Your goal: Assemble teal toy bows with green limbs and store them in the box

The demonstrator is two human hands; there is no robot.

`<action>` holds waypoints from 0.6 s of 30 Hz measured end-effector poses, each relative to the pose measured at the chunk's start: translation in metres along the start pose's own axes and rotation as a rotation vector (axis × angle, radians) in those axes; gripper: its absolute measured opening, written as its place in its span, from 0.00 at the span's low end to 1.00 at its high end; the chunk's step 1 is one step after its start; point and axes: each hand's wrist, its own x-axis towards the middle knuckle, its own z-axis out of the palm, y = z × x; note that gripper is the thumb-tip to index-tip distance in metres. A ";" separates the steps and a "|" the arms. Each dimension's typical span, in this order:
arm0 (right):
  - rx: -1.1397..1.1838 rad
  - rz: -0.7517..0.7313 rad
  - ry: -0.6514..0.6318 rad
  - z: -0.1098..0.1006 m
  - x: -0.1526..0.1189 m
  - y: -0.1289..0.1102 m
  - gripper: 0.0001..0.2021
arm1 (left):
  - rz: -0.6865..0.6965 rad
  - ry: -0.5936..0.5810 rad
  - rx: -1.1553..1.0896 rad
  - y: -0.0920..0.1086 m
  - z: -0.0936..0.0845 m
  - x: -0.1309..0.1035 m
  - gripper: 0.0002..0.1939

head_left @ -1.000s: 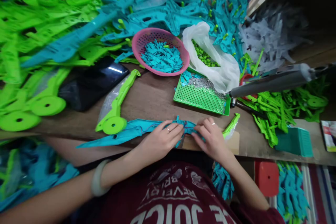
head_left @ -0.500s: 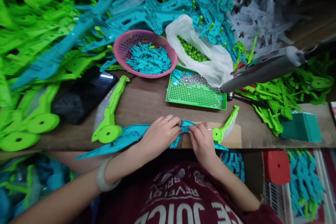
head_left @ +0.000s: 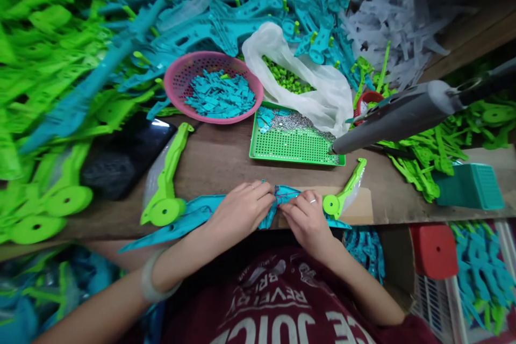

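Note:
A long blue plastic part [head_left: 191,215] lies along the table's front edge, its pointed end reaching left. My left hand [head_left: 245,203] rests over its middle, fingers closed on it. Close beside, my right hand [head_left: 308,220] has its fingertips pinched together against the part; what sits between them is too small to make out. Thin reddish lines run across the blue surface between the hands. A green arm-shaped piece with a round end [head_left: 165,209] and a clear blade stands at the part's left, and a similar green piece [head_left: 332,204] at its right end.
Beyond the hands are a pink basket [head_left: 171,99] of small blue pieces, a green perforated tray [head_left: 290,146] with metal bits, and a white bag [head_left: 262,43] of green caps. A grey electric screwdriver [head_left: 391,118] hangs at right. Green and blue parts heap the back.
The view has shifted slightly. My right fingertips have moved a little left, toward my left hand, along the blue part. My left hand stays on it.

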 end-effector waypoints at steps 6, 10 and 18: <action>-0.151 -0.051 0.001 0.009 -0.001 -0.005 0.08 | 0.032 -0.064 0.039 -0.005 -0.007 -0.001 0.13; -0.141 -0.104 0.024 0.011 0.001 -0.004 0.12 | 0.122 -0.080 0.124 -0.009 -0.004 0.009 0.12; -0.126 0.029 0.123 0.015 -0.008 -0.008 0.11 | 0.101 -0.022 0.182 -0.006 0.002 0.017 0.09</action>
